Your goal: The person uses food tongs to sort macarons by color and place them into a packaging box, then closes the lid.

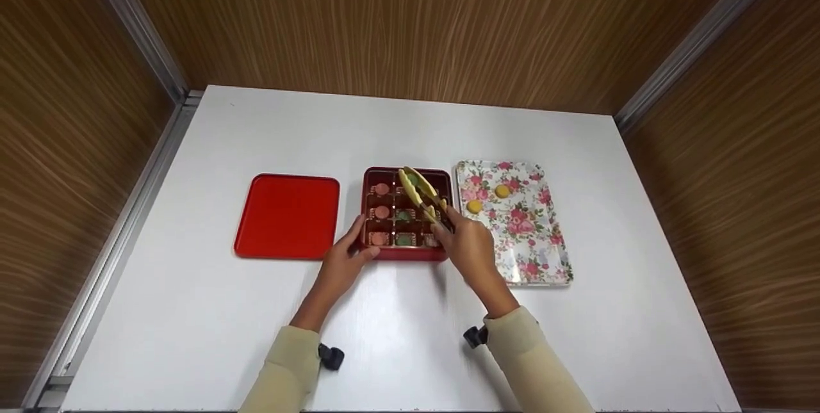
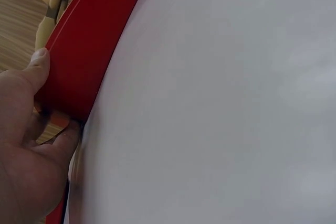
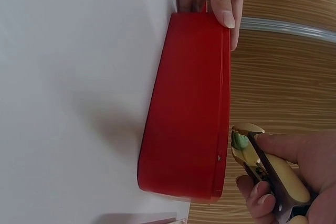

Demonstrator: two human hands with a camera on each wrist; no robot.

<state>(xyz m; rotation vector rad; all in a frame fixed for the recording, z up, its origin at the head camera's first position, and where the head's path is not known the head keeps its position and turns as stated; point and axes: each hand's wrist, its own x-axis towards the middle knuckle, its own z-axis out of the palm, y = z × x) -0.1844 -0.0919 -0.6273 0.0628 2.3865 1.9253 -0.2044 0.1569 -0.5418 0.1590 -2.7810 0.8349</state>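
Note:
My right hand (image 1: 473,246) grips a pair of yellow-and-brown tongs (image 1: 428,213) over the red box (image 1: 410,254). Between the tong tips is a green macaron (image 3: 240,140), above the box's rim in the right wrist view. Inside the box is a divided tray. Its left column holds pink macarons (image 1: 382,212), and green ones (image 1: 405,239) sit in the middle column. The right column is partly hidden by the tongs and hand. With thumb at the front and fingers along the left side, my left hand (image 1: 339,267) holds the box's near left corner.
A flat red lid (image 1: 288,218) lies left of the box. On the right, a floral tray (image 1: 538,253) carries two yellow macarons (image 1: 502,191). Wood-grain panels (image 1: 410,29) enclose the white table (image 1: 397,323) at the back and both sides.

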